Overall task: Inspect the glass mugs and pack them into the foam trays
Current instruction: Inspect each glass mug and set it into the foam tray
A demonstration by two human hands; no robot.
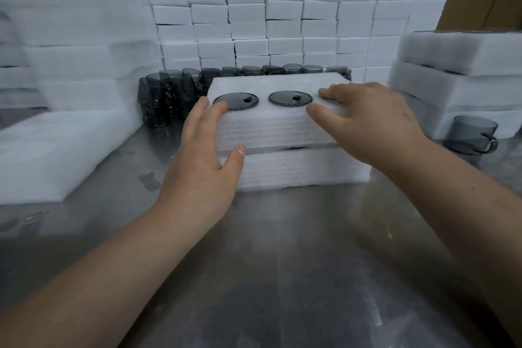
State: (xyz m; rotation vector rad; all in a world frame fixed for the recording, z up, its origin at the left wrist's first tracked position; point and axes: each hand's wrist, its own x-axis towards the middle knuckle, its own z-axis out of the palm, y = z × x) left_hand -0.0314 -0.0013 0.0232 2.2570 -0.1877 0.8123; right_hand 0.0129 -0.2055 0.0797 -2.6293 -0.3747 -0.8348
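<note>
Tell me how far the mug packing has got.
Done: two smoky glass mugs sit in the top foam tray, stacked on another tray. In hand: left hand and right hand rest on that top tray; the right hides the third spot. Left: loose mugs behind the tray and one mug at right.

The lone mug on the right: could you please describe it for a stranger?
On the steel table, find the right-hand foam stack. The grey mug stands upright at its foot, alone; the other mugs cluster behind the centre tray.
</note>
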